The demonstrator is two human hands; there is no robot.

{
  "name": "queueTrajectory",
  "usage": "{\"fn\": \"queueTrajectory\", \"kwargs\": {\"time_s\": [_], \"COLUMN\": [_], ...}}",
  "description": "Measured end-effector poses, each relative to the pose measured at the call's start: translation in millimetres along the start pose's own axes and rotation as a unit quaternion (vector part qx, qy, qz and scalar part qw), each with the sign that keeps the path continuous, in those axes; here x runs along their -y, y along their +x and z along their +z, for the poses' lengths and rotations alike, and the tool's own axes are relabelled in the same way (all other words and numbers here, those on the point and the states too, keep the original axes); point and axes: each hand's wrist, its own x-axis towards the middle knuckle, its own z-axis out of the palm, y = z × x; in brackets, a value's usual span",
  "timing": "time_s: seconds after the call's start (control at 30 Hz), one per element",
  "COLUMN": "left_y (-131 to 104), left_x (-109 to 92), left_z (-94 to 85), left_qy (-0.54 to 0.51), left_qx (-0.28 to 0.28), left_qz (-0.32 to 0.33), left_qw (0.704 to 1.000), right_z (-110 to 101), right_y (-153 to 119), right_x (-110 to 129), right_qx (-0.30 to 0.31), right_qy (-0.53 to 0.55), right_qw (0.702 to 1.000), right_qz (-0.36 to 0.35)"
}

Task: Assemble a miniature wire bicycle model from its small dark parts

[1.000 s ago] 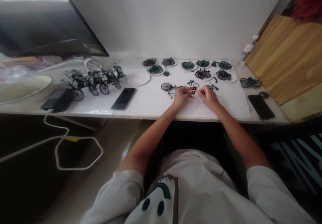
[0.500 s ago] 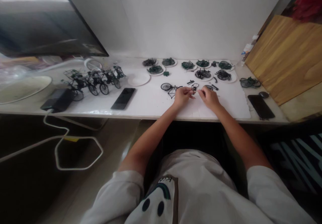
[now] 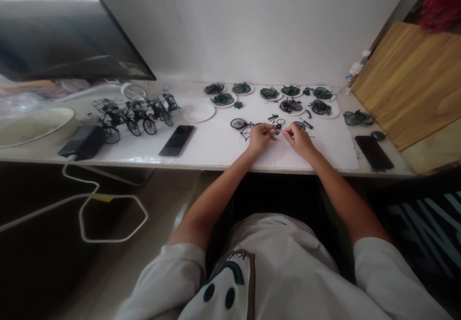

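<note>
My left hand point(image 3: 261, 136) is closed in a pinch beside a small dark bicycle frame with a wheel point(image 3: 238, 124). Facing it, my right hand point(image 3: 299, 139) pinches a thin light piece point(image 3: 281, 131) that reaches toward my left fingertips. What my left fingers hold is too small to name. A small ring-shaped part point(image 3: 280, 122) lies just beyond the hands, and a short dark part point(image 3: 272, 117) is near it. Another dark wheel point(image 3: 298, 126) is partly hidden behind my right hand.
Plates with dark bicycle parts point(image 3: 291, 106) stand along the back. Assembled miniature bicycles point(image 3: 133, 118) stand left, near a phone point(image 3: 177, 141) and a white plate point(image 3: 199, 112). A second phone point(image 3: 373, 152) lies right, beside a wooden board point(image 3: 410, 85).
My right fingertips have shifted slightly left, nearer my left hand. The rest looks the same.
</note>
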Motion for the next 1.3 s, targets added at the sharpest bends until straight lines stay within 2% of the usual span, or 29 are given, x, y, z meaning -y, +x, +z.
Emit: {"fn": "queueTrajectory", "kwargs": {"time_s": [0.2, 0.43, 0.57, 0.73, 0.97, 1.3], "left_y": [1.4, 2.6, 3.8, 1.5, 0.8, 3.0], "left_x": [5.4, 1.9, -2.0, -4.9, -3.5, 4.6], "left_z": [0.4, -1.5, -4.7, -3.8, -0.2, -0.1], "left_qy": [0.013, -0.018, -0.043, -0.08, -0.121, -0.125], "left_qx": [0.024, 0.056, 0.068, 0.076, 0.115, 0.14], "left_qz": [0.009, 0.008, -0.018, -0.036, -0.049, -0.04], "left_qw": [1.0, 0.998, 0.997, 0.993, 0.985, 0.981], "right_z": [-2.2, -5.7, -6.6, -6.2, -6.4, -6.6], "right_y": [0.7, 1.4, 3.1, 3.5, -0.1, 0.6], "right_x": [3.8, 12.1, 11.3, 12.8, 22.2, 22.8], "right_qx": [0.005, -0.021, -0.042, -0.072, -0.047, -0.037], "right_qy": [-0.039, 0.016, 0.069, 0.064, 0.015, -0.024], "right_qw": [0.999, 0.999, 0.997, 0.995, 0.996, 0.997], "right_qz": [0.008, 0.034, 0.016, -0.022, -0.07, -0.061]}}
